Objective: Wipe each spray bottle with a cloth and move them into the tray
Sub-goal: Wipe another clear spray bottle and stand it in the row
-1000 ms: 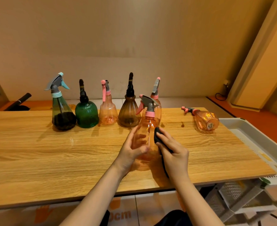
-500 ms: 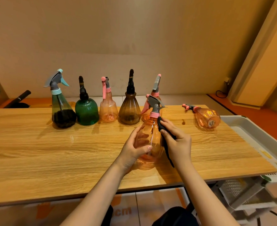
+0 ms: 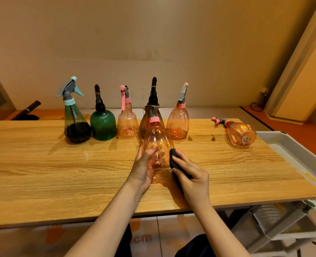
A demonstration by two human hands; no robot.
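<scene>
The left hand [image 3: 143, 169] grips a pink spray bottle [image 3: 158, 143] upright at the surface's [image 3: 42, 173] middle, fingers curled round its body. The right hand [image 3: 192, 178] pinches a black cloth [image 3: 174, 157] against the bottle's right side. The tray [image 3: 291, 145] sits at the right edge.

Both forearms reach in from 6 o'clock toward the centre. The left hand [image 3: 143, 166] curls its fingers around what it holds. The right hand [image 3: 192, 178], at its 3 o'clock, pinches with bent fingers.
</scene>
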